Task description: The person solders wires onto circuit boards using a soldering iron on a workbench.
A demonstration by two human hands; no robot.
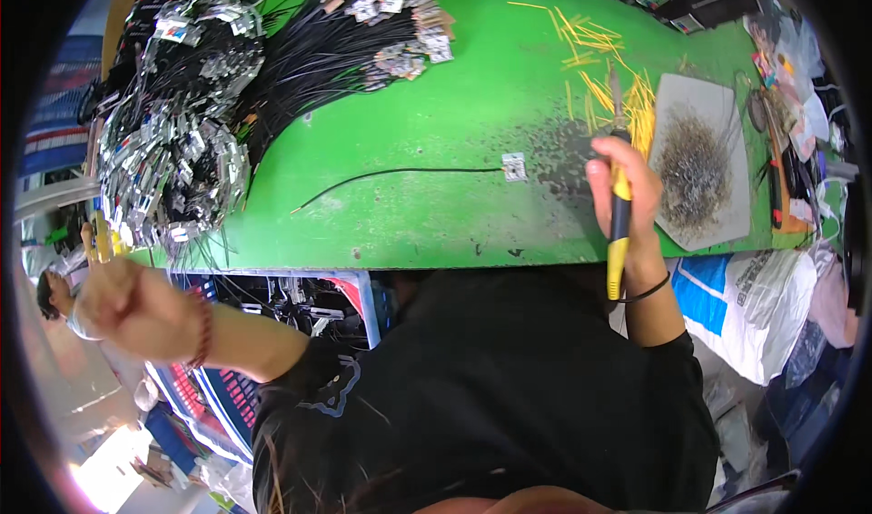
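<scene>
My right hand (636,182) is wrapped round a yellow and black soldering iron (620,210), its tip pointing away over the bench. Below it, the handle's yellow end hangs past the bench's front edge. Blurred by motion, my left hand (141,314) is out at the left beside the bench edge; its fingers are smeared, and I cannot tell whether it holds anything. Between the hands a single black cable (391,172) lies on the green bench (381,228). At the cable's right end is a small square silvery board (514,167).
A large heap of silvery metal parts with black wires (173,169) fills the left. Behind it lies a bundle of black cables (318,55). Thin yellow sticks (640,114) are scattered near the iron. A grey tray (731,210) with dark residue stands at right; a blue crate (368,310) sits below.
</scene>
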